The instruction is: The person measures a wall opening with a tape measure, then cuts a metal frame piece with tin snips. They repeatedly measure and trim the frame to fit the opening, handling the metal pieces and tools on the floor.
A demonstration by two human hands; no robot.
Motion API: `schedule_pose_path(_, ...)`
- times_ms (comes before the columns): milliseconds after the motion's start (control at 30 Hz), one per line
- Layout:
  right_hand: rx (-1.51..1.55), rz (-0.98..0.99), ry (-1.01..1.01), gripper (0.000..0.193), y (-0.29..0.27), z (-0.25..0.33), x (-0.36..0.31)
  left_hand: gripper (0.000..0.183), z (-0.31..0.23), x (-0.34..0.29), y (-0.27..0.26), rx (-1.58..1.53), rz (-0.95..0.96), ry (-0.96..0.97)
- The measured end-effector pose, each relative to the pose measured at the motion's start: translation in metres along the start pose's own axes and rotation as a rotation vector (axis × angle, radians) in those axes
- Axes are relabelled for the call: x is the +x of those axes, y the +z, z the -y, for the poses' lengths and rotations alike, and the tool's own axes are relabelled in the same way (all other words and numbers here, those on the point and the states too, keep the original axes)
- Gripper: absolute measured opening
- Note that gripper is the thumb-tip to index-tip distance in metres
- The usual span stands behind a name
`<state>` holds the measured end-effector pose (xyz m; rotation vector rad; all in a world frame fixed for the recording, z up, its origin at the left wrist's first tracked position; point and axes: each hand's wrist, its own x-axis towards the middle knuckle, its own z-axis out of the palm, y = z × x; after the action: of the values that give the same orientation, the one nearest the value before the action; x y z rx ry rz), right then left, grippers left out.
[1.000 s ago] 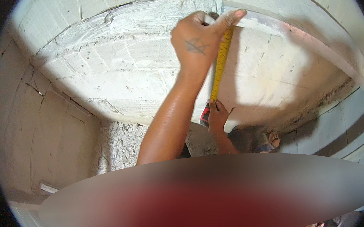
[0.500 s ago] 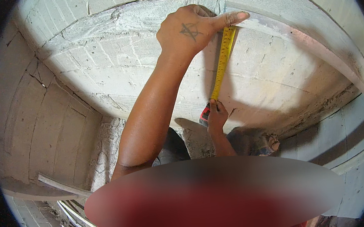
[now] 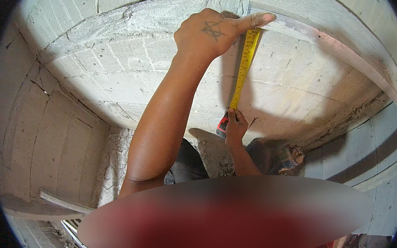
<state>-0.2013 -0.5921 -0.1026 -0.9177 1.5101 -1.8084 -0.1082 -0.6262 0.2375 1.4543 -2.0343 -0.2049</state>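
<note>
Upper centre of the frame: yellow tape [image 3: 244, 69], extended, slanting down to the red-and-black case [image 3: 222, 127] near centre. Around the case: right hand [image 3: 236, 129], grasping, thumb beside the tape's lower end. At the tape's upper end: left hand [image 3: 209, 32], back toward the camera, thumb stretched rightward over the bar [image 3: 329, 40]; fingers mostly hidden, cannot tell whether gripping the tape. Behind both hands: pale wall [image 3: 157, 80]. Lower left: narrow strip [image 3: 63, 201].
</note>
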Motion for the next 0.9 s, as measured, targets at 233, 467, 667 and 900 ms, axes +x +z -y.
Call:
schedule_pose_path(233, 0.0, 0.002, -0.038, 0.022, 0.0, 0.003, -0.004, 0.099, -0.001, 0.001, -0.001, -0.074, 0.077, -0.147)
schedule_pose_path(467, -0.039, -0.003, -0.033, 0.025, -0.002, -0.004, -0.005, 0.097, -0.001, 0.0, -0.005, -0.13, 0.078, -0.109)
schedule_pose_path(667, -0.003, 0.012, -0.015, 0.022, -0.003, -0.006, -0.008, 0.085, -0.001, -0.005, 0.013, -0.272, -0.16, -0.168)
schedule_pose_path(900, 0.3, 0.09, 0.022, 0.017, -0.008, -0.026, -0.004, 0.072, -0.028, -0.017, 0.062, -0.696, -0.684, -0.205)
